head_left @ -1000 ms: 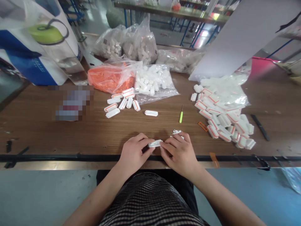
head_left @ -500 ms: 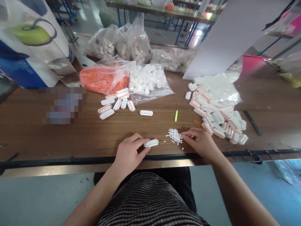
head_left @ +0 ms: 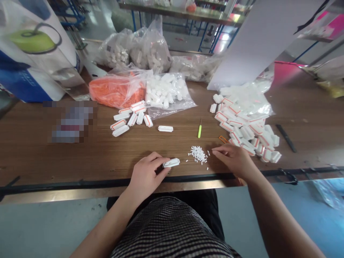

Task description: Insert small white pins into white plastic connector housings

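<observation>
Between the thumb and fingers of my left hand (head_left: 150, 172) is a white plastic connector housing (head_left: 172, 163), its row of small holes facing up. My right hand (head_left: 233, 159) has moved just right of a heap of tiny white plugs (head_left: 198, 154). Its thumb and forefinger are pinched together; whether a plug is between them is too small to tell. A few plugs lie loose around the heap. Beyond it lies a thin pick with a yellow-green handle (head_left: 199, 131). One more white housing (head_left: 165, 128) lies alone farther back.
Many white housings with orange strips (head_left: 242, 129) are piled at the right, beside a black bar (head_left: 286, 138). An orange frame (head_left: 223, 139) lies near my right hand. Behind are bags of orange parts (head_left: 115, 91) and white parts (head_left: 166, 91). The table edge (head_left: 107, 190) runs close in front.
My right hand has drawn slightly right, away from the heap, with its fingertips still pinched. The left hand still holds the connector housing in about the same place. The view has shifted slightly.
</observation>
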Demonstrator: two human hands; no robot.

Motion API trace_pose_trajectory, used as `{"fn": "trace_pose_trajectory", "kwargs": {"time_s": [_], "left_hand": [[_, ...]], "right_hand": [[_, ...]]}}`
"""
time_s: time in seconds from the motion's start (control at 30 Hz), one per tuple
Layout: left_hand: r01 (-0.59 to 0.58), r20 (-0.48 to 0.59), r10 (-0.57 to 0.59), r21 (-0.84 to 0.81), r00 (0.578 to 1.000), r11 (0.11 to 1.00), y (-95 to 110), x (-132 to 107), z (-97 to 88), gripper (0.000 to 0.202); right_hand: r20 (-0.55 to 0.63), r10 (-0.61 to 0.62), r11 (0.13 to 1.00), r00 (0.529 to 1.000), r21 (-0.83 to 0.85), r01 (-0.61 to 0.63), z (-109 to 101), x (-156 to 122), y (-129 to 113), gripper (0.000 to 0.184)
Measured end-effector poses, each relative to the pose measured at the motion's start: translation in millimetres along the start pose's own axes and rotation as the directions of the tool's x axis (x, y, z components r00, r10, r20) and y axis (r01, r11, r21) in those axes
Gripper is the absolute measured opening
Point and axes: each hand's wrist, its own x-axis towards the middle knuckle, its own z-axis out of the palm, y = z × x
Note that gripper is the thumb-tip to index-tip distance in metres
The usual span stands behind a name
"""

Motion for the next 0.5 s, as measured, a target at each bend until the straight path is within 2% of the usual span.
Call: {"fn": "trace_pose_trajectory", "kwargs": {"time_s": [0.13,0.37,0.5], "left_hand": [[0.006,0.007,-0.006,-0.022,1.000,1.000,1,0,-0.6,0.017],[0.006,-0.005,-0.006,-0.031,1.000,0.999,2,-1,-1.5,0.017],[0.003,0.005,-0.002,-0.026,1.000,1.000,1,0,-1.0,0.017]], "right_hand": [[0.033,-0.067,0.997,0.997,0.041,0.066,6,2,0,0.022],[-0.026,0.065,0.995,0.998,-0.072,-0.067,10,-4,-3,0.022],[-0.001,0.083,0.995,0.997,-0.057,-0.083,5,-5,-2,0.024]]}}
